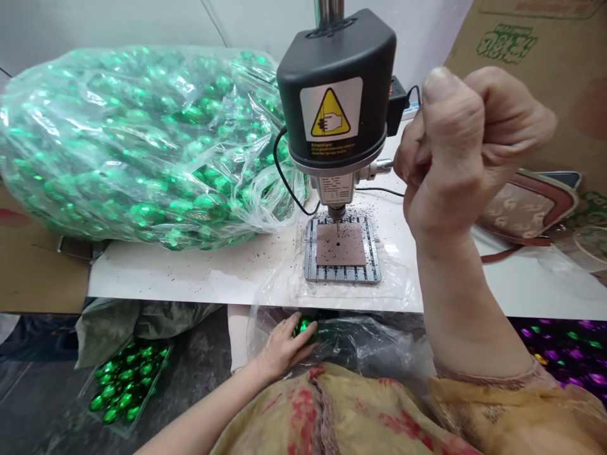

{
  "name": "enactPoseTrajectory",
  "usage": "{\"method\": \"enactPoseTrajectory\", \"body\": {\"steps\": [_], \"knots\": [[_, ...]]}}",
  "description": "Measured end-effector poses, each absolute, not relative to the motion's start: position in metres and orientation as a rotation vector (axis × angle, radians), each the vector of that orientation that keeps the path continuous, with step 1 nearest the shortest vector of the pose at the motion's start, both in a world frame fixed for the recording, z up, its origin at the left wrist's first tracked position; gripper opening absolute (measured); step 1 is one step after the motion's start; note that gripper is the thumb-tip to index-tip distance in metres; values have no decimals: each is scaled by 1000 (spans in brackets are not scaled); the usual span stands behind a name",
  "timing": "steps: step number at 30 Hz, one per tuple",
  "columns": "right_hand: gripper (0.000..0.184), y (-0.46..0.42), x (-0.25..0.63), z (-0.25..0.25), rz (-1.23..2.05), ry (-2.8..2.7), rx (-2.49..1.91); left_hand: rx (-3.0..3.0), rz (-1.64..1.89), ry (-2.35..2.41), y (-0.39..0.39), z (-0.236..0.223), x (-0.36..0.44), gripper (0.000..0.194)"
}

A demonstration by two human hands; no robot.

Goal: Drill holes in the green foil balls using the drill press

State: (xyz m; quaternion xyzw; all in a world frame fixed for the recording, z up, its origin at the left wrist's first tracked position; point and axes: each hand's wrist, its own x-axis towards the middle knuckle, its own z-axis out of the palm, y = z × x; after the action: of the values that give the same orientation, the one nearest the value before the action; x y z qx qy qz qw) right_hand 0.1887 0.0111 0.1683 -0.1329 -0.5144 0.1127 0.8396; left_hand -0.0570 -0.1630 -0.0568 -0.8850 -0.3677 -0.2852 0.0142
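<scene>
Below the table's front edge, over my lap, my left hand [289, 341] has its fingers around a shiny green ball [303, 326]. My right hand [455, 139] is raised and closed beside a small bench drill press [336, 95]. Its fingers wrap the press's feed handle [380, 166], most of which the hand hides. Under the chuck [337, 212] lies a brown square board [341, 246] with a small dark hole in its middle. That board sits on the slotted metal base [344, 274], which is strewn with dark shavings.
A big clear bag [142, 145] of green balls fills the table's left side. On the floor at left stands a clear tub [126, 385] of green balls. A patterned bag [526, 202] and a cardboard box [545, 82] are at right. Clear plastic [370, 341] drapes over my lap.
</scene>
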Motion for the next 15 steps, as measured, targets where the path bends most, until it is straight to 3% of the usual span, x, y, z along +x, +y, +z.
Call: {"method": "enactPoseTrajectory", "body": {"steps": [3, 8, 15], "knots": [[45, 10, 189, 168, 256, -1081, -332, -2860, -656, -1358, -174, -55, -62, 37], [46, 6, 190, 167, 256, -1080, -377, -2726, -978, -781, -122, -7, -52, 29], [47, 12, 193, 164, 231, -1075, -340, -2273, -608, -1719, 62, 62, -36, 37]]}}
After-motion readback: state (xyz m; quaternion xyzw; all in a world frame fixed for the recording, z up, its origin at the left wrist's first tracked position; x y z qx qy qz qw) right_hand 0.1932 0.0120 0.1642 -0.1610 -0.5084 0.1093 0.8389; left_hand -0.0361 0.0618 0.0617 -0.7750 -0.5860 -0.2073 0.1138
